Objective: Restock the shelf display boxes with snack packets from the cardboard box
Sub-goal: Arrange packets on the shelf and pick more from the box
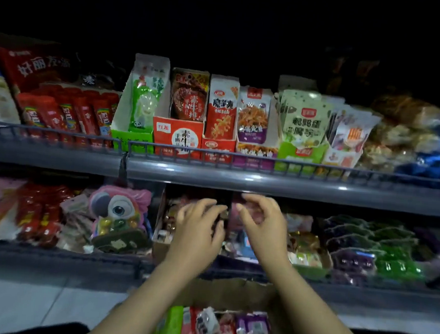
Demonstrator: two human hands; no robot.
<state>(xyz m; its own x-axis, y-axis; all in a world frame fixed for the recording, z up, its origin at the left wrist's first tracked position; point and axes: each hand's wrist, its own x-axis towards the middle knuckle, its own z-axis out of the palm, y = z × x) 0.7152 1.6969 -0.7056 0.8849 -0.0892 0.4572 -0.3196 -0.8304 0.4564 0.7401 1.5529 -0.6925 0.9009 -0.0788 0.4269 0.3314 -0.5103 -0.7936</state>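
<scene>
The lower shelf [48, 258] carries the display boxes [164, 231] you are filling, so both your arms reach in under the upper shelf [239, 179]. The cardboard box [230, 294] sits below your forearms, its snack packets [209, 326] within reach. Your left hand [198, 231] seems to grip something dark; I cannot tell what. Your right hand [259, 220] hangs loosely curled, empty.
</scene>
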